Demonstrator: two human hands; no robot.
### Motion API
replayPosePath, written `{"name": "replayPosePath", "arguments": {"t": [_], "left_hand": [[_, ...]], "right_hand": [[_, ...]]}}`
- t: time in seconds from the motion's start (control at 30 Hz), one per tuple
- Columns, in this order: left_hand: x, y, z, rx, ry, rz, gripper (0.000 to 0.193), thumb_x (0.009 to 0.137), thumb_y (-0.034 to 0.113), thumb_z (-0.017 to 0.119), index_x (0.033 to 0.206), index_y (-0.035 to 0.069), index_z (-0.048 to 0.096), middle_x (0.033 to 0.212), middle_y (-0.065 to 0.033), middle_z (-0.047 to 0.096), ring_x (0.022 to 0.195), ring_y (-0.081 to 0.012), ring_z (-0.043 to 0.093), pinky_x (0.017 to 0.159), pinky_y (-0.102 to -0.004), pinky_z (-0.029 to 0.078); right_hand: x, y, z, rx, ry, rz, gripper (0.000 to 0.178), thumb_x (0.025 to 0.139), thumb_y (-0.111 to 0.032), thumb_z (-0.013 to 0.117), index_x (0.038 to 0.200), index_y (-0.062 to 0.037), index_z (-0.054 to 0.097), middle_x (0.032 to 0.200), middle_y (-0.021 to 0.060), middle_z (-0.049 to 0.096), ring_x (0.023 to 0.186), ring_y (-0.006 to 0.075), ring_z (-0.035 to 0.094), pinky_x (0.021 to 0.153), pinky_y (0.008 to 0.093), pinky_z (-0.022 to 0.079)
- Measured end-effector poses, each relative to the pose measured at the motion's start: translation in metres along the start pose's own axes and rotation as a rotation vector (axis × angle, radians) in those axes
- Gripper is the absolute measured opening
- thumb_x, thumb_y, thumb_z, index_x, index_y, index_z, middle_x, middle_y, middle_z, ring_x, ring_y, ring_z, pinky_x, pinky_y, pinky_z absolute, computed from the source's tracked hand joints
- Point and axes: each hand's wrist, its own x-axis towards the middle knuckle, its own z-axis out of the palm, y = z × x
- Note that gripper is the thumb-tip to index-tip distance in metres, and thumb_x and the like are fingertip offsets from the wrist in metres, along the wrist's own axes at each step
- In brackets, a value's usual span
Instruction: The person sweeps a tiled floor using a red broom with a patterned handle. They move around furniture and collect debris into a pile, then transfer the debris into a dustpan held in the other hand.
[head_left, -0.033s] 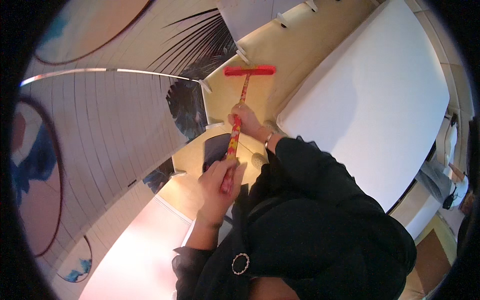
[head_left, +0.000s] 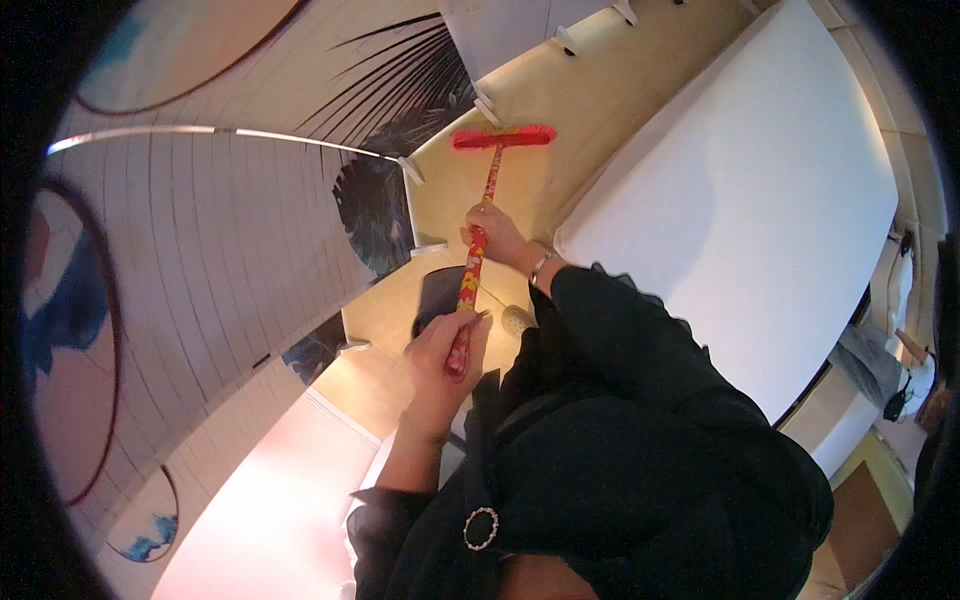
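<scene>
- Curls left hand (head_left: 437,350) and right hand (head_left: 500,238) around patterned pole (head_left: 471,277).
- Could snag red brush head (head_left: 520,138) on nearby panel foot (head_left: 485,106) if pushed forward.

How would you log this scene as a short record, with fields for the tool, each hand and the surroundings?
Tool: long-handled broom, patterned handle
Head: red head, seen against the yellowish floor; contact unclear
Left hand: closed around the handle near its near end
Right hand: closed around the handle farther up, toward the head
Left side: printed upright panels
Right side: large white surface
Near handle: dark object, kind unclear
</scene>
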Motion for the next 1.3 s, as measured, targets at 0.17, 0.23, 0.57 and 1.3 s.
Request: {"name": "replayPosePath", "arguments": {"t": [0.17,0.23,0.57,1.3], "left_hand": [[-0.085,-0.025,-0.009,-0.063,0.020,-0.268,0.012,0.085,0.004,0.076,0.091,0.000,0.067,0.072,-0.0149,0.064,0.062,-0.0254,0.065,0.058,-0.0312,0.051],[-0.115,-0.014,-0.027,-0.007,0.049,-0.308,0.011,0.085,0.005,0.076,0.091,0.000,0.067,0.071,-0.0147,0.063,0.060,-0.0247,0.064,0.058,-0.0307,0.050],[-0.139,0.037,-0.076,0.065,0.163,-0.232,0.007,0.082,0.001,0.076,0.085,0.001,0.070,0.067,-0.0121,0.061,0.056,-0.0227,0.060,0.052,-0.0298,0.045],[0.071,-0.001,0.025,-0.129,-0.034,0.033,0.012,0.081,-0.003,0.075,0.090,0.001,0.068,0.065,-0.0101,0.057,0.055,-0.0223,0.058,0.053,-0.0290,0.043]], "right_hand": [[-0.059,0.011,0.036,-0.092,-0.321,-0.038,0.028,0.078,-0.020,0.072,0.065,-0.0071,0.051,0.072,0.0127,0.058,0.078,0.0345,0.058,0.072,0.0450,0.049],[-0.089,-0.019,0.059,-0.098,-0.381,0.022,0.028,0.079,-0.022,0.069,0.063,-0.0080,0.051,0.071,0.0133,0.056,0.079,0.0352,0.057,0.075,0.0448,0.049],[-0.090,-0.095,0.039,-0.021,-0.336,-0.050,0.015,0.070,-0.010,0.071,0.066,-0.0130,0.056,0.069,0.0066,0.057,0.076,0.0299,0.058,0.069,0.0409,0.049],[0.038,0.049,-0.113,-0.280,-0.218,0.111,0.012,0.068,-0.003,0.068,0.067,-0.0123,0.060,0.073,0.0077,0.058,0.083,0.0297,0.059,0.071,0.0394,0.050]]}}
